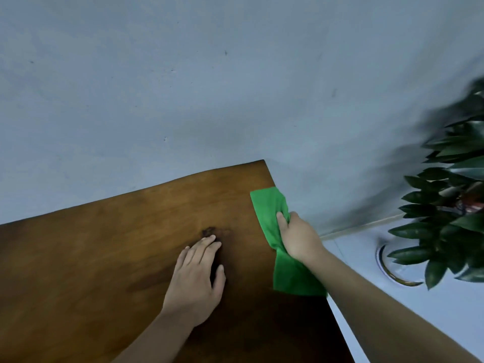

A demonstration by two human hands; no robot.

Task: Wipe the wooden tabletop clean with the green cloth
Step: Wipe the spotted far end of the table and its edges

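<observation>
The wooden tabletop (104, 258) fills the lower left, brown with a dark stain (209, 231) near its middle. My right hand (296, 237) grips the green cloth (267, 208) at the table's right edge, near the far corner. The cloth lies partly on the wood and partly hangs over the edge below my wrist. My left hand (199, 276) rests flat on the tabletop with fingers together, its fingertips touching the dark stain. It holds nothing.
A pale blue-grey wall (183, 87) stands right behind the table. A leafy potted plant (453, 195) stands to the right on the light floor, in a round saucer (392, 268). The table's right edge runs diagonally toward the lower right.
</observation>
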